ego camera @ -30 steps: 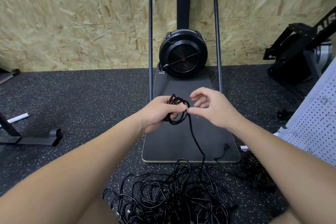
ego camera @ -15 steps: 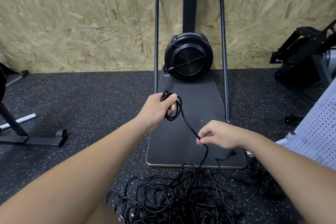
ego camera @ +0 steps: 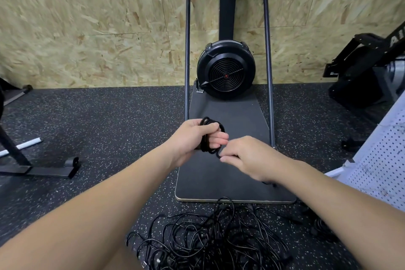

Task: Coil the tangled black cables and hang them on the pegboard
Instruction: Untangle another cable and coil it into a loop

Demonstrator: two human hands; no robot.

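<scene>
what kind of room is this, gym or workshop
Most likely a home or garage gym. A ski-type fan trainer stands against a chipboard wall on speckled rubber flooring, with another black exercise machine at the right. The white pegboard adds a slight workshop feel.

The fan machine (ego camera: 225, 72) stands on its platform (ego camera: 230, 173) against the back wall (ego camera: 87, 28); the tangled cables (ego camera: 208, 241) lie on the floor (ego camera: 109, 127) before the platform's near edge; the coil (ego camera: 211, 136) hangs above the platform in the left hand (ego camera: 192, 140), the right hand (ego camera: 245, 158) just right of it; the pegboard (ego camera: 381, 166) leans at the right edge; a metal stand (ego camera: 32, 166) sits left.
</scene>
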